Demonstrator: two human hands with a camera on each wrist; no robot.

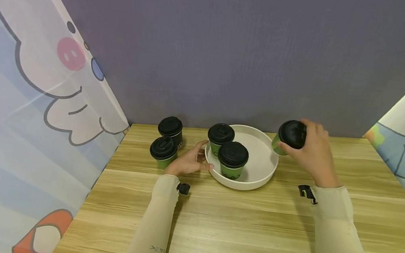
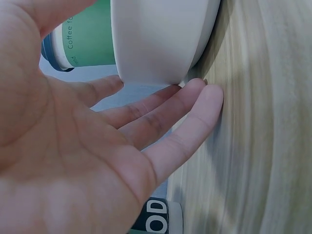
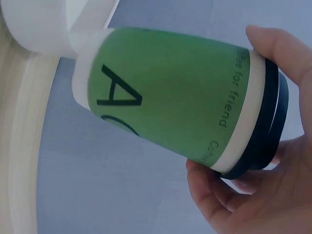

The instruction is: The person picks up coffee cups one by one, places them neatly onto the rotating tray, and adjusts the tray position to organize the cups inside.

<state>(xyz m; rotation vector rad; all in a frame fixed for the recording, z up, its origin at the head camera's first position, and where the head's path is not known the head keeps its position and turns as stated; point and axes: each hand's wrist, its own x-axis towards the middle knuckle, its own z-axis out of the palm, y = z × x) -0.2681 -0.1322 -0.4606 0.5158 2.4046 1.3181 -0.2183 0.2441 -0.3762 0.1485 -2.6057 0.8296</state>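
Note:
A green paper coffee cup with a black lid [image 1: 292, 134] is in my right hand [image 1: 315, 155], tilted at the right rim of a round white tray [image 1: 255, 182]. Fingers and thumb grip it around the lid end in the right wrist view, the printed green side [image 3: 170, 92] showing. My left hand [image 1: 189, 162] is at the tray's left side. Its fairly straight fingers [image 2: 165, 117] touch or nearly touch the tray wall [image 2: 156, 44], and its thumb lies by the rim. Two lidded green cups, a rear one [image 1: 221, 134] and a front one [image 1: 233, 158], stand upright in the tray.
Left of the tray, a green lidded cup [image 1: 163, 151] and a dark lidded cup [image 1: 170, 129] stand close together near my left hand. A grey wall [image 1: 213, 54] rises behind the wooden table [image 1: 243, 232]. Cartoon-printed sheets [image 1: 12, 124] flank it.

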